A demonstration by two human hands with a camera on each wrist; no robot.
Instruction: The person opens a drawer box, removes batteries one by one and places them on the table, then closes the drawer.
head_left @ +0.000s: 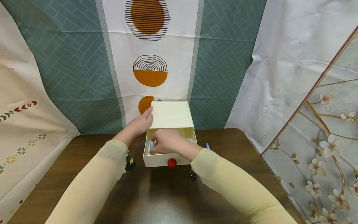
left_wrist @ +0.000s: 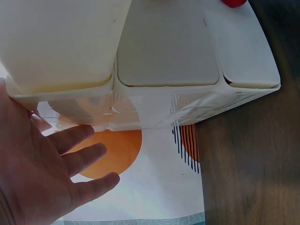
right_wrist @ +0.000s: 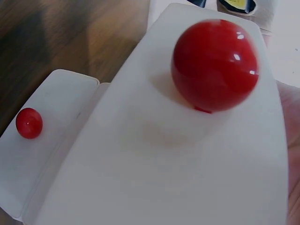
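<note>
left hand [head_left: 141, 124]: fingers spread beside white drawer cabinet [head_left: 171, 114], contact unclear | right hand [head_left: 167, 141]: inside pulled-out drawer [head_left: 156, 160] with red knob [head_left: 172, 163], grip cannot be told, fingertips hidden | pale-blue object [head_left: 152, 145]: in drawer, left side, mostly covered | blue stick [head_left: 207, 145]: on table [head_left: 223, 161], partly behind right sleeve [head_left: 235, 183]

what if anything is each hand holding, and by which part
The left hand grips nothing, fingers spread beside the cabinet; whether the right hand pinches the bluish item in the drawer cannot be told.
</note>
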